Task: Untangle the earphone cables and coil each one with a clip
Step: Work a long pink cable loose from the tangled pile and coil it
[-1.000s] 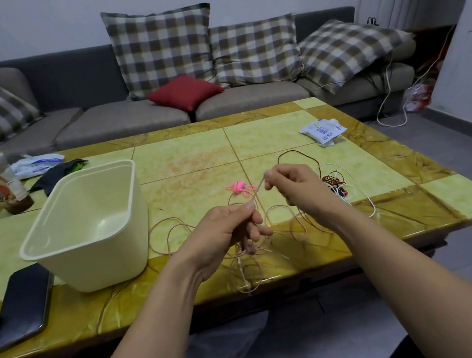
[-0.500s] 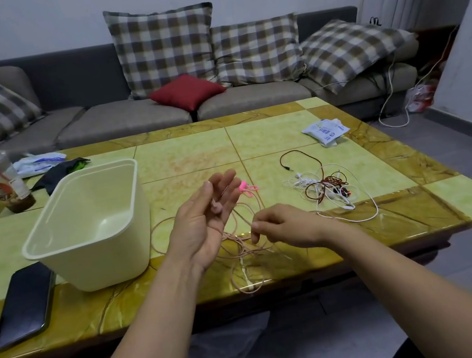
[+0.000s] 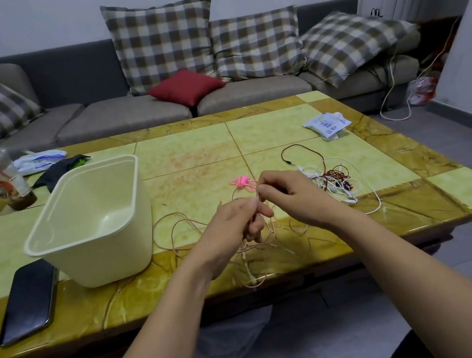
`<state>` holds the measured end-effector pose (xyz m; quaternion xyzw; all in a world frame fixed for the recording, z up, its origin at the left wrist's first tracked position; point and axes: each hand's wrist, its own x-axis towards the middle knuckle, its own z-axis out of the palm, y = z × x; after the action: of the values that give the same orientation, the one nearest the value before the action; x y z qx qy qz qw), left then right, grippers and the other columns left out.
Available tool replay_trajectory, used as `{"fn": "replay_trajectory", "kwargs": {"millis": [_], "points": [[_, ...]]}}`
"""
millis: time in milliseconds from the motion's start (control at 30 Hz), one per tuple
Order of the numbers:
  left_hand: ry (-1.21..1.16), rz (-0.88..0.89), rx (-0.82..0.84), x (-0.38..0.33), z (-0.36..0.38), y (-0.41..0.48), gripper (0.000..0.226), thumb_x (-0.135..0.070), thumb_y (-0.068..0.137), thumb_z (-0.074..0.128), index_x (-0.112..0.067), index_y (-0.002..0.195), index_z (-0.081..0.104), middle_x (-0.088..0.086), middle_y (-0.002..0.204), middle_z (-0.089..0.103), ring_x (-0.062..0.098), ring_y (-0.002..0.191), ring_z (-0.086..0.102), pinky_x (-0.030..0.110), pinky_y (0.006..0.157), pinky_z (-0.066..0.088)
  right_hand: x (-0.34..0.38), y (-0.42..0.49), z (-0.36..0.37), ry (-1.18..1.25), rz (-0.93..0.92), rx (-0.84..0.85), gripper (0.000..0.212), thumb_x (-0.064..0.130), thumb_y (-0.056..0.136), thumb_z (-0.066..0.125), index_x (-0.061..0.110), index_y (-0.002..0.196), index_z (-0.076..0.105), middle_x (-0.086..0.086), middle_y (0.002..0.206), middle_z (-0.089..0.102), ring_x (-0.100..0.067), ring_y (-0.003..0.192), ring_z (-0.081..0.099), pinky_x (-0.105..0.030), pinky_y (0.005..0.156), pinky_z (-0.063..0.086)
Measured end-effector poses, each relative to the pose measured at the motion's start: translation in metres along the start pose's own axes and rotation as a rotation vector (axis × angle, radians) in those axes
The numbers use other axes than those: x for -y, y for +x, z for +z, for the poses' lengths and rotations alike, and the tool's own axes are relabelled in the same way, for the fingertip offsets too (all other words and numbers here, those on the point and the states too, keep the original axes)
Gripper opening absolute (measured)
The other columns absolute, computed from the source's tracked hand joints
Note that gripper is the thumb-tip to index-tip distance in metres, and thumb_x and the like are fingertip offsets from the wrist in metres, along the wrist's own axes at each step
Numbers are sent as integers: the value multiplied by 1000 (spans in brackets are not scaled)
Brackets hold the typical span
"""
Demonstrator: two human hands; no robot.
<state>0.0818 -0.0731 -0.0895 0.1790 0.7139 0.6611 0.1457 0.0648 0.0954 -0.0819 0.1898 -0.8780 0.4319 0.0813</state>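
Both hands raised over the tabletop [image 3: 182, 159] near its front edge. Left hand [image 3: 234, 228] and right hand [image 3: 294, 194] each pinch the pale pink earphone cable [image 3: 174, 228], its loops sprawling beneath. Pink clip [image 3: 240, 181] lies just behind; tangled red and white cables [image 3: 337, 181] to the right.

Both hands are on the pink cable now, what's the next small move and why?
Probably wind another loop of the pink cable around the left hand, feeding it with the right hand: much of it lies in loose loops on the table, and the pink clip sits unused.
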Motion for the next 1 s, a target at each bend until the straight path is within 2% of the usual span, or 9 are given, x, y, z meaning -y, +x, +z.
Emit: {"fn": "replay_trajectory", "kwargs": {"millis": [167, 233, 300, 400, 500, 567, 633, 800, 1000], "points": [[-586, -44, 116, -10, -2, -1, 25, -25, 98, 42, -7, 86, 55, -6, 52, 32, 6, 44, 27, 18, 46, 31, -5, 0, 5, 43, -8, 10, 24, 26, 102, 49, 26, 79, 57, 9, 64, 45, -8, 61, 38, -25, 58, 31], [-771, -14, 8, -13, -2, 1, 21, -23, 96, 44, -7, 88, 55, -5, 53, 39, 5, 44, 35, 18, 46, 36, -6, -2, 9, 12, 43, 112, 25, 25, 102, 47, 20, 83, 61, 9, 67, 47, -8, 63, 40, -26, 61, 33], [-838, 51, -161, -10, -7, 5, 20, -20, 98, 44, -7, 89, 56, -3, 60, 58, 11, 61, 59, 21, 62, 53, -4, -6, 13, -47, 100, 256, 25, 26, 102, 46, 19, 85, 63, 11, 68, 49, -7, 65, 45, -26, 63, 37], [-218, 177, -332, -3, -14, 6, 31, -19, 103, 40, -9, 90, 66, -9, 75, 71, 11, 100, 64, 25, 94, 48, 3, -10, 14, -105, 105, 361, 25, 28, 102, 46, 23, 86, 64, 14, 72, 54, 0, 66, 47, -25, 67, 38], [572, 246, -436, 9, -14, 5, 30, -25, 101, 47, -19, 88, 73, -16, 81, 70, -3, 80, 61, 15, 72, 44, 11, -9, 8, -168, 68, 332, 24, 30, 99, 51, 30, 78, 64, 12, 66, 53, 0, 59, 44, -23, 61, 34], [714, 220, -368, 13, -12, 3, 31, -26, 100, 47, -19, 83, 72, -13, 68, 67, 5, 68, 61, 24, 69, 47, 13, -9, -1, -118, 52, 226, 24, 27, 97, 56, 23, 75, 65, 10, 60, 48, -1, 53, 41, -18, 54, 30], [569, 118, -239, 12, -7, 1, 36, -27, 102, 42, -15, 79, 68, -7, 60, 62, 16, 62, 58, 33, 69, 47, 11, -8, -9, -69, 47, 146, 24, 24, 95, 58, 14, 75, 66, 10, 57, 44, -1, 51, 38, -16, 52, 29], [-208, -92, 30, -6, 2, -6, 35, -29, 104, 38, -12, 77, 51, -6, 52, 31, 11, 48, 29, 26, 59, 42, 2, -8, -13, 94, 37, 76, 20, 31, 94, 62, 16, 82, 67, 4, 65, 49, -6, 60, 39, -22, 56, 31], [-992, -74, -81, -21, -1, -4, 23, -23, 96, 46, -8, 86, 60, -6, 50, 46, 4, 38, 34, 19, 45, 45, 1, -11, 6, 67, 64, 156, 31, 29, 103, 47, 20, 79, 65, 12, 61, 44, -1, 57, 39, -18, 57, 30]]}}
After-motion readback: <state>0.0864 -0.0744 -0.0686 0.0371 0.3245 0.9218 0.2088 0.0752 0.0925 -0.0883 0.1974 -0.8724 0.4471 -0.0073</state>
